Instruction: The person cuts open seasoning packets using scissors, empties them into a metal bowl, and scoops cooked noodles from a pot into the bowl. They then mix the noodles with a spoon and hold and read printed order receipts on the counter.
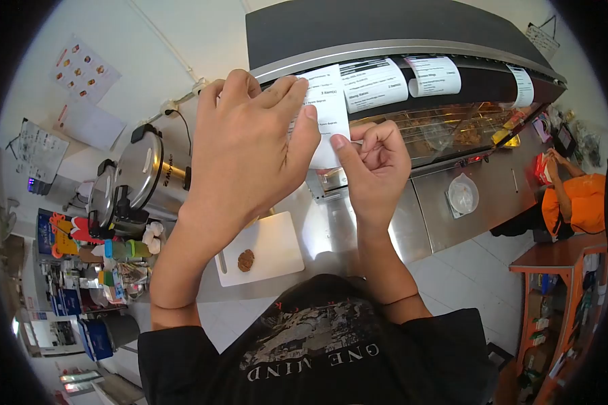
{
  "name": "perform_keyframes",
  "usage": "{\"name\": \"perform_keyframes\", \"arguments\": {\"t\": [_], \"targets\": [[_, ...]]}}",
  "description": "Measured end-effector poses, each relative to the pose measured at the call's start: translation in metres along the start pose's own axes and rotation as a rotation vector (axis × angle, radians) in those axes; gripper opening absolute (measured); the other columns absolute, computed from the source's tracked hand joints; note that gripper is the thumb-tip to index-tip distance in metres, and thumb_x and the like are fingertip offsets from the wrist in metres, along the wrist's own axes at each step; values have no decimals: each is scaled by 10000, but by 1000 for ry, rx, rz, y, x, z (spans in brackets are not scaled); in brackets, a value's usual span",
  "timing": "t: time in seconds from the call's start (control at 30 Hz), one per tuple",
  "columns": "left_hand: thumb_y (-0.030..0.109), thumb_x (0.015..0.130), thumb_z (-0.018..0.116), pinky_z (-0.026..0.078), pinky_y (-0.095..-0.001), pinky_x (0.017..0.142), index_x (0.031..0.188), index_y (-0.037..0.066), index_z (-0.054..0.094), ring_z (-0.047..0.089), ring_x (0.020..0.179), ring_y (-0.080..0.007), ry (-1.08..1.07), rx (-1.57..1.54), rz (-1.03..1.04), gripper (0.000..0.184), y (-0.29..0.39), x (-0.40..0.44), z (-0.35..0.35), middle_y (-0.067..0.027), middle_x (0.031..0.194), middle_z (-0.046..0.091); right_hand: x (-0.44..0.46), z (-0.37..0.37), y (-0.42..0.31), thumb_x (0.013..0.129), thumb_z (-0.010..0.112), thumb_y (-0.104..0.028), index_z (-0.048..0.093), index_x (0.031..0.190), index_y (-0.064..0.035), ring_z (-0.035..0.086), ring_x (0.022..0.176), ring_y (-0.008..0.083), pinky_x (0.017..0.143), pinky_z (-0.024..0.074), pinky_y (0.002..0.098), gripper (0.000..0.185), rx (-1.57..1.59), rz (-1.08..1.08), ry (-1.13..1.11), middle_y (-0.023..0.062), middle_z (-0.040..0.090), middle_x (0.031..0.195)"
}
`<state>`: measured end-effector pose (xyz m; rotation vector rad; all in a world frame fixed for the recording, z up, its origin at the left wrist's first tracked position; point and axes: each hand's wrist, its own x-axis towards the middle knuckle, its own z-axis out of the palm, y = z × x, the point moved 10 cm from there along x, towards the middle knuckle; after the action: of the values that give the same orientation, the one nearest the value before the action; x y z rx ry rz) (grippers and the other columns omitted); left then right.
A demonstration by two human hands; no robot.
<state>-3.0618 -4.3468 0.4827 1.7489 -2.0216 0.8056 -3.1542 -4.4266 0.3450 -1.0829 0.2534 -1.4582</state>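
Note:
A white printed order receipt [331, 101] hangs at the front of the black-topped food warmer [385, 30], between my two hands. My left hand [250, 128] is at its left side, thumb lying over the paper and bent fingers at its upper edge, by the warmer's rail. With thumb and curled fingers, my right hand [378, 165] pinches the receipt's lower right edge. To its right, another receipt [375, 84], a partly curled receipt [436, 75] and a smaller receipt [520, 86] hang along the same rail.
Below lies a white cutting board [270, 246] with a brown patty [246, 260] on it. Large pressure cookers [142, 162] stand at the left. A clear plastic tub [463, 194] sits on the steel counter [425, 196]. At the far right is a person in orange [577, 202].

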Motion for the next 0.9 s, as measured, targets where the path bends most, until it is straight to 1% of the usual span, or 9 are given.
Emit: {"name": "perform_keyframes", "arguments": {"t": [0.1, 0.3, 0.4, 0.5, 0.53, 0.63, 0.77, 0.8, 0.9], "targets": [[236, 930, 603, 427, -439, 889, 1074, 9, 722, 576, 882, -294, 65, 3, 28, 294, 2, 3, 2, -78, 1005, 740, 2, -8, 6, 923, 676, 113, 456, 926, -41, 664, 833, 76, 695, 544, 207, 268, 84, -26, 66, 90, 630, 983], [265, 916, 644, 431, -436, 871, 1140, 1, 705, 566, 977, -315, 41, 0, -22, 352, -1, 5, 9, -116, 1078, 663, 2, -4, 12, 914, 706, 70, 528, 1010, -30, 657, 822, 86, 717, 519, 224, 226, -164, -45, -75, 79, 644, 972], [265, 911, 654, 437, -445, 870, 1212, -4, 675, 555, 1017, -331, 23, -97, 5, 404, 1, 3, 21, -144, 1125, 607, 6, -16, 9, 914, 706, 64, 551, 1053, -21, 659, 829, 94, 723, 529, 230, 225, -284, -69, -59, 81, 658, 978], [218, 936, 596, 445, -459, 956, 1306, 9, 647, 560, 1088, -360, -20, -154, -30, 428, 3, 2, 29, -186, 1183, 591, 11, -48, -1, 920, 694, 65, 558, 1075, -11, 664, 823, 108, 712, 533, 223, 219, -245, -225, 123, 108, 661, 1054], [217, 934, 595, 446, -460, 957, 1316, 5, 638, 560, 1091, -365, -26, -141, -28, 439, 6, 2, 30, -191, 1183, 586, 13, -61, -9, 925, 683, 69, 556, 1108, 0, 666, 808, 112, 693, 533, 211, 232, -237, -289, 209, 143, 643, 1162], [213, 927, 593, 448, -465, 960, 1338, -6, 619, 559, 1096, -376, -38, -117, -28, 466, 10, 4, 34, -202, 1187, 575, 25, -67, -35, 930, 676, 70, 547, 1150, 9, 657, 798, 100, 680, 526, 192, 262, -266, -401, 286, 151, 617, 1205], [213, 918, 592, 439, -473, 960, 1340, -8, 618, 559, 1087, -370, -40, -124, -26, 477, 11, 8, 40, -200, 1189, 575, 45, -53, -23, 913, 718, 59, 541, 1169, 9, 600, 752, 29, 616, 450, 164, 315, -333, -233, 135, 100, 611, 1132], [213, 917, 592, 436, -472, 961, 1341, -7, 619, 558, 1083, -367, -37, -122, -22, 479, 11, 9, 40, -199, 1188, 576, 48, -57, -16, 895, 752, 48, 541, 1160, 0, 568, 718, 13, 592, 407, 152, 342, -252, -216, 128, 76, 613, 1092], [217, 920, 582, 418, -469, 974, 1349, 9, 624, 548, 1087, -357, -59, -84, -34, 478, 10, 10, 40, -192, 1192, 578, 47, -62, -27, 885, 771, 38, 542, 1132, -4, 550, 685, 26, 590, 396, 145, 340, -378, -358, 157, 60, 625, 999]]}}
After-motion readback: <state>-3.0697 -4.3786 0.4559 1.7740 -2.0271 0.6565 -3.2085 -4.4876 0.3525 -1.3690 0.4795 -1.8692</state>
